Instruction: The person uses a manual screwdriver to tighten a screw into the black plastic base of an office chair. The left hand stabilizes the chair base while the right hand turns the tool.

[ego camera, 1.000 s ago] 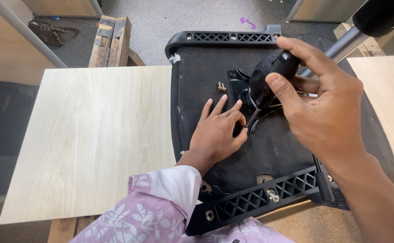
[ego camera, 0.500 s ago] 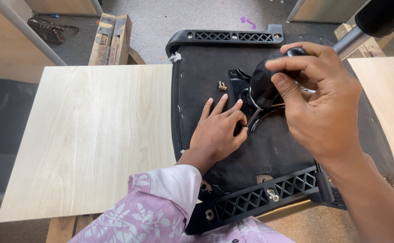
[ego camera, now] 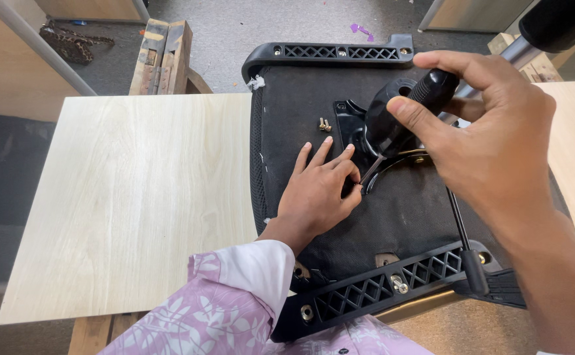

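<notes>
Pale wooden panel on the bench; stacked timber blocks, possibly a coiled chain, on grey floor.

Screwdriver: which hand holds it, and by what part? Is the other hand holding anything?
The right hand grips the screwdriver by its black handle. The left hand holds nothing; it rests flat on the seat underside beside the tip.

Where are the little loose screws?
In the head view, the two screws lie on the black chair seat, just above the left hand and left of the screwdriver.
</notes>
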